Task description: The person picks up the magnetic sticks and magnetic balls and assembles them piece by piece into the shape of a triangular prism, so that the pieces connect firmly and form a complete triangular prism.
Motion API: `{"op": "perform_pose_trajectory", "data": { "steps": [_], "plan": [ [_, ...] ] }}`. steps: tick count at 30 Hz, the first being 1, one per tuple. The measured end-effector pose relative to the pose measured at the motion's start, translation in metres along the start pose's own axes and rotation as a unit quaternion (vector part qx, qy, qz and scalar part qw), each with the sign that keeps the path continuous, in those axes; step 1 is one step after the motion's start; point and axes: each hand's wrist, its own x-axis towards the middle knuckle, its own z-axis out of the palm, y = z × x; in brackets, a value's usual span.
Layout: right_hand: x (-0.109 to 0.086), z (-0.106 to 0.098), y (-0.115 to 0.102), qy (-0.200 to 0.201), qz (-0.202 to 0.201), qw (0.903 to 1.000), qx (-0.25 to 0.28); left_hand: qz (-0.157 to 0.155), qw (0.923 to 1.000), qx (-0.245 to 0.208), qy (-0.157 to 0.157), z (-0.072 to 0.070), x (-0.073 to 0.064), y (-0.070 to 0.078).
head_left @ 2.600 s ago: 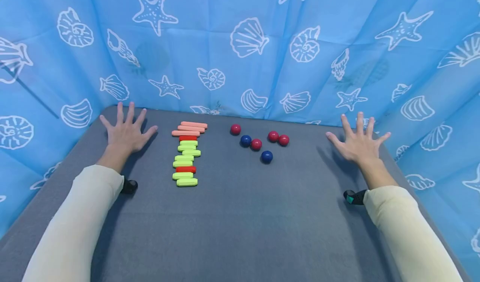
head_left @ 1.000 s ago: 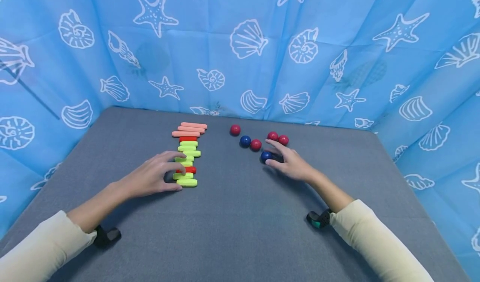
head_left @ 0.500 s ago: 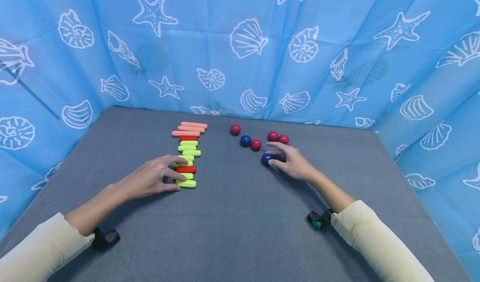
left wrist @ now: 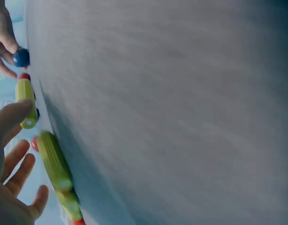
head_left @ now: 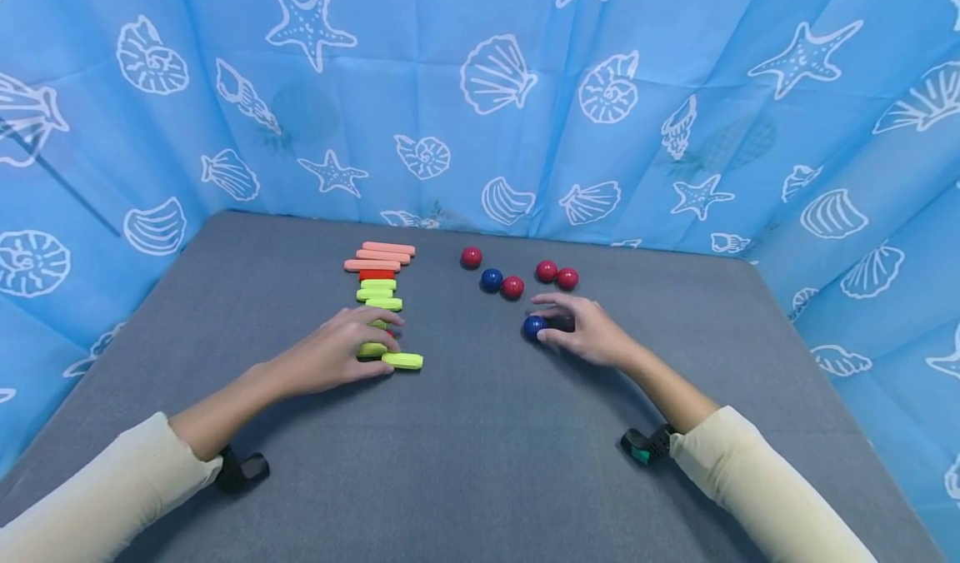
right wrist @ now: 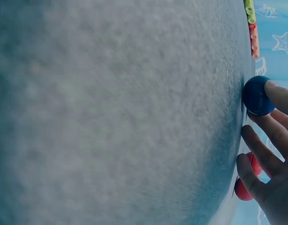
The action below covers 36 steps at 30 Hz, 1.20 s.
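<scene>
A short yellow-green ridged stick (head_left: pixel 407 361) is pinched between the thumb and finger of my left hand (head_left: pixel 337 351); in the left wrist view the thumb lies across this stick (left wrist: pixel 25 93). It sits to the right of the column of sticks, whose nearer part my hand partly covers. On the right, thumb and fingertips of my right hand (head_left: pixel 591 331) grip a dark blue ball (head_left: pixel 533 327) low at the table. The right wrist view shows the thumb on the blue ball (right wrist: pixel 257 96), with the other fingers spread beside it.
Yellow-green sticks (head_left: pixel 384 304), a red stick (head_left: pixel 377 276) and three salmon sticks (head_left: pixel 372 266) form the column on the grey table (head_left: pixel 465 455). Red balls (head_left: pixel 567 278) and another blue ball (head_left: pixel 491 280) lie farther back. A blue shell-print curtain (head_left: pixel 420 88) surrounds the table.
Both hands came inward from the table's sides. The left hand has drawn the nearest yellow-green stick rightward out of the column; the right has moved the blue ball slightly toward me.
</scene>
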Motion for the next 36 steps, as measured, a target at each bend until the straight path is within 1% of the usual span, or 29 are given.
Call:
{"op": "perform_pose_trajectory", "data": {
  "steps": [4,8,10,14,20,25,28,32,36],
  "plan": [
    [-0.003,0.003,-0.004,-0.007,-0.007,0.9999,-0.002,-0.002,0.9986,-0.052,0.006,0.006,0.021,0.009],
    [-0.005,0.007,-0.009,-0.014,-0.009,0.9999,-0.002,-0.003,0.9963,-0.085,0.008,0.016,0.045,0.013],
    [-0.006,0.009,-0.011,-0.017,-0.011,0.9998,-0.003,-0.009,0.9962,-0.087,0.004,0.021,0.056,0.016],
    [-0.007,0.012,-0.014,-0.024,-0.012,0.9996,0.000,-0.027,0.9954,-0.091,-0.013,0.031,0.074,0.022],
    [-0.009,0.016,-0.017,-0.034,-0.026,0.9990,0.015,-0.037,0.9948,-0.092,-0.025,0.041,0.094,0.032],
    [-0.009,0.018,-0.018,-0.039,-0.029,0.9986,0.020,-0.037,0.9947,-0.090,-0.033,0.047,0.105,0.037],
    [-0.009,0.019,-0.019,-0.040,-0.028,0.9986,0.019,-0.038,0.9947,-0.088,-0.036,0.048,0.106,0.038],
    [-0.009,0.017,-0.019,-0.046,-0.029,0.9983,0.021,-0.038,0.9928,-0.105,-0.042,0.048,0.106,0.038],
    [-0.009,0.015,-0.015,-0.053,-0.027,0.9979,0.025,-0.029,0.9884,-0.140,-0.052,0.045,0.106,0.034]
  ]
}}
